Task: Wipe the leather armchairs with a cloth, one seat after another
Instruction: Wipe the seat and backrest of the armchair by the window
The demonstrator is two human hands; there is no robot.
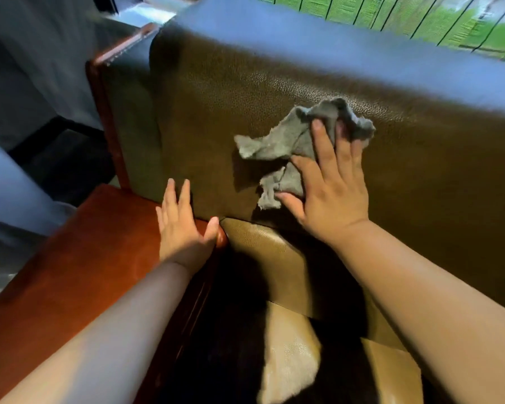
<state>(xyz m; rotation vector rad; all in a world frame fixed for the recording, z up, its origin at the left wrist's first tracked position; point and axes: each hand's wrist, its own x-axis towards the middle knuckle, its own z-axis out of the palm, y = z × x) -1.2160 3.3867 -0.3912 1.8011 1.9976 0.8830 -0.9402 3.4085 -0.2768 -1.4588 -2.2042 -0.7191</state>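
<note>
A brown leather armchair fills the view, its backrest upright in front of me and its tan seat cushion below. A crumpled grey cloth lies flat against the middle of the backrest. My right hand presses the cloth onto the leather with its fingers spread and straight. My left hand rests flat on the reddish wooden armrest at the left, fingers straight, thumb at the armrest's inner end.
The chair's wooden side frame rises at the left of the backrest. Beyond it is a dark floor area and grey surfaces. Green panels show behind the top of the backrest.
</note>
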